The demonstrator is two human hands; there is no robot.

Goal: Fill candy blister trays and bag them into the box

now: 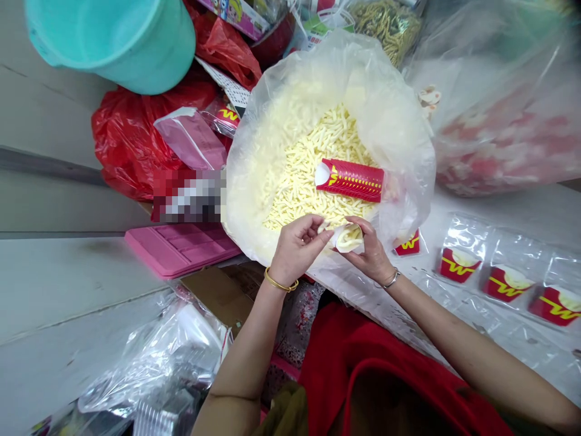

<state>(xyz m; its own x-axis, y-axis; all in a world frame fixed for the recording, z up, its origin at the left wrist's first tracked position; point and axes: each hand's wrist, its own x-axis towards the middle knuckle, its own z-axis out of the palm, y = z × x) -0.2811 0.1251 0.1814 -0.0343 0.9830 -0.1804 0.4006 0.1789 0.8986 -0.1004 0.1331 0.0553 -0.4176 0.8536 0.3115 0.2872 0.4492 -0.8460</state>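
Note:
My right hand (368,249) is closed round a small fry carton (348,237), its open end facing me and pale yellow sticks showing inside. Close beside the carton's mouth, my left hand (303,247) is pinched, with pale fry-shaped sticks at its fingertips. Both hands are at the near rim of a large clear plastic bag (254,151) spread open. Loose fry-shaped sticks (302,172) fill its bottom. On top of them lies a nested stack of red fry cartons (356,181) with yellow marks.
Filled red cartons in clear packs (460,263) line the table at right, under a big bag of red and white pieces (499,139). A turquoise bucket (158,48), red plastic bags (136,145) and pink trays (181,248) crowd the left. Clear packaging (158,345) lies lower left.

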